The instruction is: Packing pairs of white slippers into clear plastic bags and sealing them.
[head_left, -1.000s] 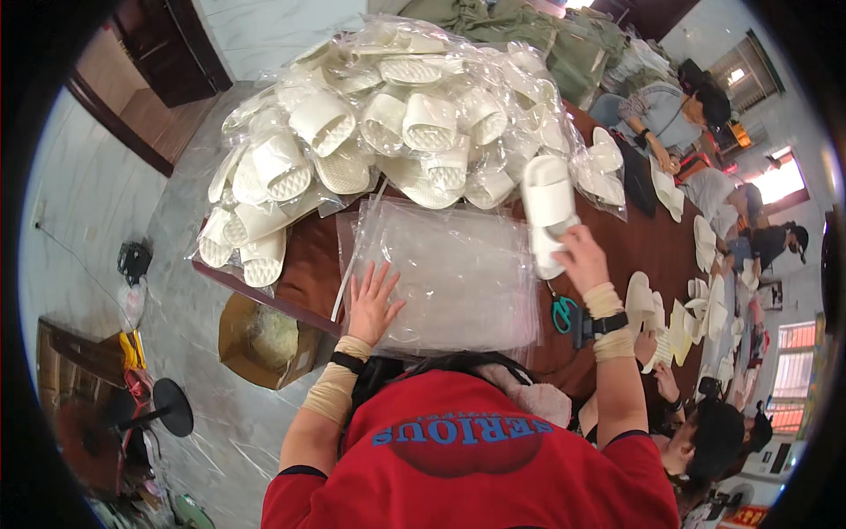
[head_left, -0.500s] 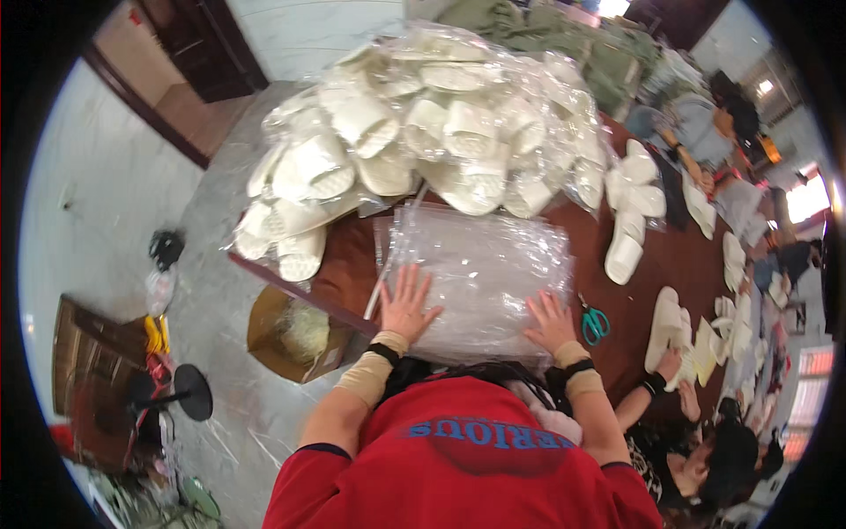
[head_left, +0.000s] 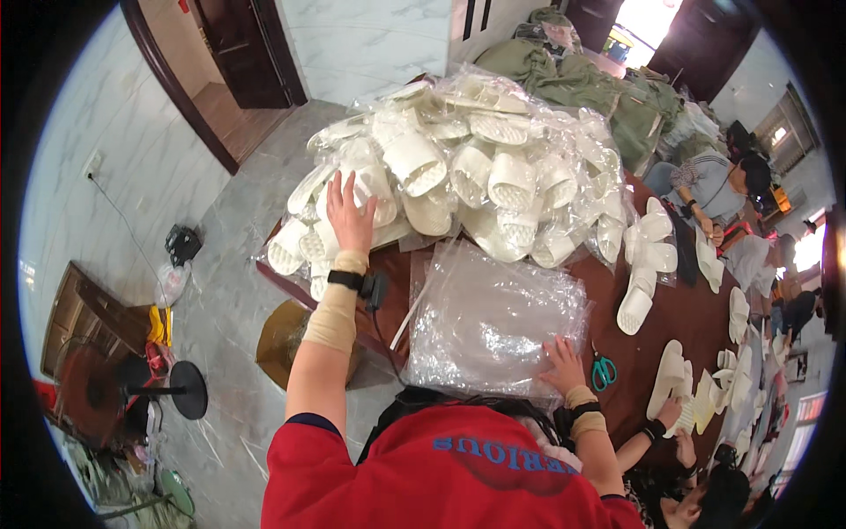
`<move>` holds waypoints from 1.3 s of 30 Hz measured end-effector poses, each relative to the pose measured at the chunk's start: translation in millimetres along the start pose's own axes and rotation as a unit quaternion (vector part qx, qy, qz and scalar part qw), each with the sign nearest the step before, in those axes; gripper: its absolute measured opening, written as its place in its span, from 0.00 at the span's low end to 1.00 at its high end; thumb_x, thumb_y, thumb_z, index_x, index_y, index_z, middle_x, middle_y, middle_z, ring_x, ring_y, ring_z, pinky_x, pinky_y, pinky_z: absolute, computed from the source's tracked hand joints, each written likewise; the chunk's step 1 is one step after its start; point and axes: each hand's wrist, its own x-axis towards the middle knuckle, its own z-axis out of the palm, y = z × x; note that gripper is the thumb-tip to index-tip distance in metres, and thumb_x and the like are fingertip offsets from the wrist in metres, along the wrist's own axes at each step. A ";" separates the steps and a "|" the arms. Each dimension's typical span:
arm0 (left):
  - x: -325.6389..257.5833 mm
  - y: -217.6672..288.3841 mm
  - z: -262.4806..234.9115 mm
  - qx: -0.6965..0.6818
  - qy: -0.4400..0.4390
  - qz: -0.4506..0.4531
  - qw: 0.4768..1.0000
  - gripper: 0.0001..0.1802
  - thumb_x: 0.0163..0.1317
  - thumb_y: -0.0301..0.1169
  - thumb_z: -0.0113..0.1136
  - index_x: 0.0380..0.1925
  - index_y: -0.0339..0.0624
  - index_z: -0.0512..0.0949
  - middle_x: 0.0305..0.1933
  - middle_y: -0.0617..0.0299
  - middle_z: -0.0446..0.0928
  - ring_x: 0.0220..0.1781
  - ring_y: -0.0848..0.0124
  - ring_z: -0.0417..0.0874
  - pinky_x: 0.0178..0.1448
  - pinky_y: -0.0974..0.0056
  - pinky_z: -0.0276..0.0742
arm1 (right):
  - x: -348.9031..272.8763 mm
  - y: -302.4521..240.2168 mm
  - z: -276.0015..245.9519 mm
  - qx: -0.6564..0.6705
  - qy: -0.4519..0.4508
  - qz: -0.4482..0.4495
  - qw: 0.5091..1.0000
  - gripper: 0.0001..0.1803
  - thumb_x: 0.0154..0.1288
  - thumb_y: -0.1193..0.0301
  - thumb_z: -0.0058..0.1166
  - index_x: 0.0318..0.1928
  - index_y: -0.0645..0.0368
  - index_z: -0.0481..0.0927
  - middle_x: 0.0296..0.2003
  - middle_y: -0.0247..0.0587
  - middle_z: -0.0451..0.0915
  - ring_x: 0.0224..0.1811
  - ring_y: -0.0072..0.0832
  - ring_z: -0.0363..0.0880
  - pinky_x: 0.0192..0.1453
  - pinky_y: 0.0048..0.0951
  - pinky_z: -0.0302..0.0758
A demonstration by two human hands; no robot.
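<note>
Clear bags [head_left: 485, 313], long axis left-right

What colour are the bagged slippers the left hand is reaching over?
Off-white; the bagged slippers show best in the head view.

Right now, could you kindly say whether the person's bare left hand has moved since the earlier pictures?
Yes: against the brown table, the left hand has moved forward and left, from the clear plastic bags to the heaped white slippers.
</note>
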 end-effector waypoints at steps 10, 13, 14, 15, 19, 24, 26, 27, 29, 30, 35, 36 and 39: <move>29.0 -23.9 24.9 -0.124 -0.108 -0.028 0.986 0.14 0.51 0.29 0.61 0.41 0.47 0.79 0.40 0.57 0.75 0.45 0.56 0.71 0.50 0.56 0.66 | -7.6 -3.4 -1.5 0.000 0.001 0.010 1.000 0.46 0.49 0.55 0.65 0.69 0.30 0.56 0.72 0.37 0.47 0.75 0.44 0.41 0.69 0.63 0.51; 34.7 34.9 -27.2 -0.237 -0.160 0.091 0.954 0.10 0.54 0.24 0.59 0.38 0.42 0.78 0.40 0.58 0.74 0.47 0.59 0.71 0.51 0.60 0.67 | -10.1 7.2 6.1 0.009 -0.006 0.022 1.000 0.46 0.50 0.55 0.64 0.69 0.30 0.56 0.72 0.37 0.47 0.75 0.44 0.41 0.69 0.63 0.50; 41.3 61.1 -54.7 -0.244 -0.191 0.114 0.944 0.10 0.54 0.22 0.58 0.38 0.41 0.77 0.41 0.58 0.74 0.47 0.59 0.71 0.51 0.60 0.67 | -6.9 6.3 4.4 0.005 -0.005 0.007 1.000 0.46 0.50 0.55 0.64 0.69 0.30 0.55 0.72 0.37 0.47 0.75 0.44 0.41 0.69 0.63 0.51; 43.6 84.8 -79.7 -0.234 -0.227 0.150 0.933 0.11 0.53 0.21 0.58 0.38 0.40 0.77 0.42 0.58 0.73 0.48 0.59 0.71 0.52 0.61 0.67 | -5.5 3.2 2.2 0.011 -0.007 0.020 1.000 0.46 0.50 0.55 0.64 0.69 0.30 0.55 0.72 0.37 0.47 0.75 0.44 0.41 0.69 0.63 0.51; 21.2 154.8 -113.1 -0.270 -0.341 0.302 0.848 0.17 0.45 0.19 0.61 0.38 0.42 0.77 0.43 0.56 0.71 0.52 0.58 0.70 0.59 0.56 0.66 | -0.6 -1.8 -2.8 0.010 0.010 -0.001 1.000 0.46 0.50 0.55 0.64 0.69 0.30 0.55 0.72 0.37 0.47 0.75 0.44 0.41 0.69 0.63 0.50; -45.0 188.7 -61.4 -0.211 -0.439 0.511 0.709 0.24 0.46 0.24 0.61 0.48 0.48 0.76 0.49 0.58 0.70 0.59 0.57 0.67 0.71 0.45 0.55 | 1.1 7.9 16.7 -0.009 0.009 0.032 0.999 0.45 0.50 0.50 0.61 0.69 0.34 0.57 0.72 0.38 0.50 0.75 0.45 0.42 0.71 0.61 0.46; -93.7 179.5 -35.0 -0.167 -0.415 0.510 0.734 0.27 0.48 0.26 0.62 0.53 0.49 0.74 0.56 0.57 0.67 0.64 0.55 0.63 0.71 0.41 0.53 | 4.2 11.0 21.2 -0.043 -0.048 0.029 0.997 0.44 0.51 0.47 0.59 0.69 0.35 0.58 0.71 0.37 0.55 0.75 0.41 0.44 0.73 0.58 0.42; -116.9 173.3 -24.9 -0.124 -0.388 0.509 0.758 0.31 0.50 0.29 0.64 0.58 0.51 0.71 0.63 0.56 0.64 0.70 0.54 0.60 0.70 0.37 0.50 | 3.5 12.7 23.6 -0.038 -0.029 0.015 0.999 0.43 0.53 0.47 0.58 0.69 0.35 0.58 0.70 0.36 0.56 0.75 0.39 0.45 0.73 0.57 0.42; -158.3 160.3 -17.1 -0.127 -0.422 0.437 0.784 0.36 0.51 0.31 0.64 0.63 0.53 0.65 0.68 0.56 0.59 0.72 0.53 0.55 0.70 0.35 0.47 | 2.3 22.4 35.6 -0.061 -0.044 0.016 0.997 0.39 0.57 0.45 0.53 0.69 0.35 0.59 0.70 0.33 0.58 0.74 0.34 0.50 0.74 0.55 0.40; -176.9 149.6 -15.0 -0.123 -0.450 0.357 0.809 0.40 0.53 0.34 0.64 0.68 0.56 0.59 0.72 0.56 0.53 0.75 0.52 0.49 0.71 0.34 0.44 | 2.8 22.2 36.3 -0.059 -0.043 0.019 0.997 0.39 0.57 0.45 0.53 0.69 0.35 0.59 0.70 0.33 0.58 0.74 0.34 0.50 0.74 0.55 0.40; -233.0 51.1 1.9 -0.155 -0.495 0.166 0.838 0.44 0.54 0.36 0.64 0.70 0.48 0.54 0.75 0.52 0.48 0.76 0.53 0.45 0.74 0.43 0.41 | 1.1 9.6 20.4 -0.074 -0.046 0.023 0.996 0.38 0.58 0.43 0.50 0.69 0.35 0.59 0.69 0.33 0.59 0.73 0.34 0.53 0.74 0.56 0.38; -232.7 52.6 -0.2 -0.125 -0.478 0.206 0.844 0.43 0.54 0.36 0.64 0.68 0.45 0.56 0.73 0.51 0.51 0.75 0.52 0.49 0.74 0.45 0.45 | 3.4 9.2 19.5 -0.075 -0.047 0.025 0.996 0.38 0.58 0.43 0.50 0.69 0.35 0.59 0.69 0.33 0.59 0.73 0.34 0.53 0.74 0.56 0.38; -224.8 72.3 -7.1 -0.141 -0.468 0.227 0.843 0.38 0.53 0.37 0.65 0.63 0.41 0.61 0.67 0.50 0.59 0.71 0.50 0.56 0.70 0.47 0.53 | 1.4 11.1 20.8 -0.036 -0.137 0.053 0.988 0.38 0.57 0.44 0.51 0.68 0.35 0.60 0.69 0.34 0.60 0.73 0.34 0.53 0.74 0.57 0.37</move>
